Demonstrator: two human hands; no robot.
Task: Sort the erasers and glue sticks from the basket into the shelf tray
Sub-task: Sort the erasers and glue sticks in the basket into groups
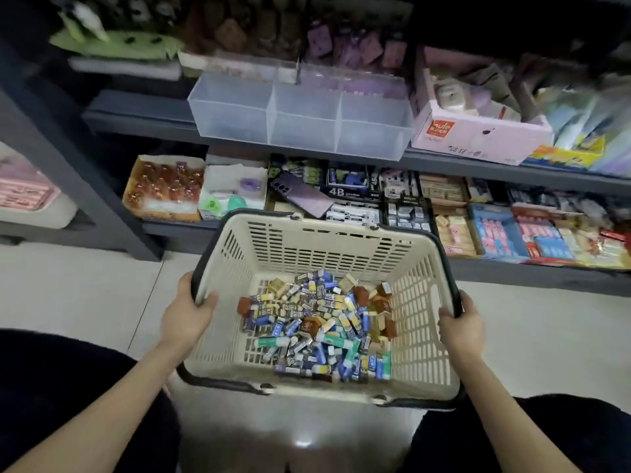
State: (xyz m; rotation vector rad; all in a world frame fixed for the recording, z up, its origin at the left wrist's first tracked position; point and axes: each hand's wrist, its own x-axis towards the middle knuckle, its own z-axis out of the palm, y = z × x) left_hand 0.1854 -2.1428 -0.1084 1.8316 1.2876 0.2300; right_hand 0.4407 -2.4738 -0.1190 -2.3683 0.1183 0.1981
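the goods on the top shelf [239,32], far beyond the basket [341,247], are dark and blurred and cannot be made out. printing on the small packets inside the basket is mostly too small to be read. most of each hand's fingers are hidden behind the basket's side walls.

the basket is cream slotted plastic with dark handles folded down along its rim, and it is held above a pale tiled floor [68,295]. a loose heap of erasers and glue sticks [317,322] is piled on its bottom: blue, yellow, brown and white packets, with a green-and-white glue stick [283,342] lying at the heap's near left. beyond the basket, on the middle shelf, a clear shelf tray [300,121] with three compartments is seen.

the basket's left rim is gripped by the left hand [186,314], thumb hooked inside. the right rim is gripped by the right hand [462,327] in the same way. both forearms are stretched forward.
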